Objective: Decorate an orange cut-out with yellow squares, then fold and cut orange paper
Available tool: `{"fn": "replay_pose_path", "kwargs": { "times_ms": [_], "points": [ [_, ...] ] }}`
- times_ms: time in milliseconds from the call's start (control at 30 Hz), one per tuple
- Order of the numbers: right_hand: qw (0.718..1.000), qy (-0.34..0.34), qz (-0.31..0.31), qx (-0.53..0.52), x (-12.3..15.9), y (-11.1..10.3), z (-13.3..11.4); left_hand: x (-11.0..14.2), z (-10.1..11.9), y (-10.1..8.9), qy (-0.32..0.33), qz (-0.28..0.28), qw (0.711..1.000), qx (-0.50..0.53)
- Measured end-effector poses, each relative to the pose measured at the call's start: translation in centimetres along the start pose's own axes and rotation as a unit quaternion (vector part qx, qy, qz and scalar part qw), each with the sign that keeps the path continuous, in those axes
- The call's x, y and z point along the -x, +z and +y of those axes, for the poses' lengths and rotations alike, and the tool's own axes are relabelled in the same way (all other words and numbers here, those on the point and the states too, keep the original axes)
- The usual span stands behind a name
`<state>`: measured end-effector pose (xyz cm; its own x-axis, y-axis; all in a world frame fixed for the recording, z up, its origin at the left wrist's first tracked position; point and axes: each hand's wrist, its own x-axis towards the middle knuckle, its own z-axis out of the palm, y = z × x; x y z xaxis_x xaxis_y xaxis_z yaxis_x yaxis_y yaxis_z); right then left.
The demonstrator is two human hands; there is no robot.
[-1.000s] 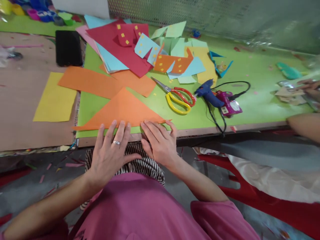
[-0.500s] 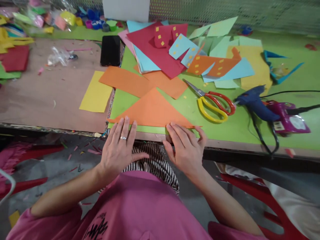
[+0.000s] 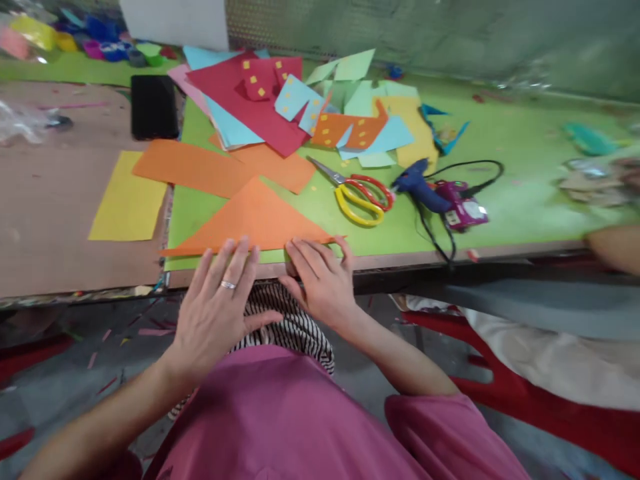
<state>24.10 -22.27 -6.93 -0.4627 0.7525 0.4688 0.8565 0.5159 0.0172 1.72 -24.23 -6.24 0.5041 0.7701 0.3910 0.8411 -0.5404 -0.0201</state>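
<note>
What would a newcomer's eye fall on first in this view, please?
Probably the orange paper triangle at the near edge of the table, with the left hand and right hand along its near side. Next might come the red-and-yellow scissors lying beyond its right side, and the large red sheet farther back.

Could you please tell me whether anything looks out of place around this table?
Yes: paper scraps lie strewn on the floor, perhaps fallen from the table. The orange triangle shows no visible damage.

L hand [image 3: 215,307], R hand [image 3: 323,280]: fingertips on nr edge, orange ppr triangle [image 3: 255,217]; scissors [image 3: 343,181], glue gun [image 3: 425,191] to R.
</note>
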Motion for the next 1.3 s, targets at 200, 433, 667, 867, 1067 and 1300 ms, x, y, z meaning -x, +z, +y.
{"fn": "replay_pose_path", "kwargs": {
  "times_ms": [200,433,667,867,1067,1300],
  "points": [
    [1.000,-0.004,-0.007,0.006,0.4,-0.1,0.3,-1.7,1.3,2.2,0.064,0.037,0.997,0.023],
    [0.998,-0.042,-0.042,-0.024,0.8,-0.8,1.8,-1.7,1.2,1.6,0.071,0.031,0.997,0.003],
    [0.996,-0.034,-0.073,-0.048,1.6,-1.3,3.6,-1.8,1.3,1.7,0.067,0.037,0.997,-0.005],
    [0.997,0.013,-0.070,-0.028,3.2,-1.7,5.7,-1.6,1.3,1.9,0.053,0.031,0.998,0.014],
    [0.997,0.065,-0.033,0.021,3.2,-1.9,5.6,-1.6,1.4,2.3,0.044,0.035,0.998,0.026],
    [0.992,0.093,-0.066,-0.054,-0.8,-1.5,4.4,-1.9,0.4,1.6,0.048,0.052,0.996,0.053]
  ]
}}
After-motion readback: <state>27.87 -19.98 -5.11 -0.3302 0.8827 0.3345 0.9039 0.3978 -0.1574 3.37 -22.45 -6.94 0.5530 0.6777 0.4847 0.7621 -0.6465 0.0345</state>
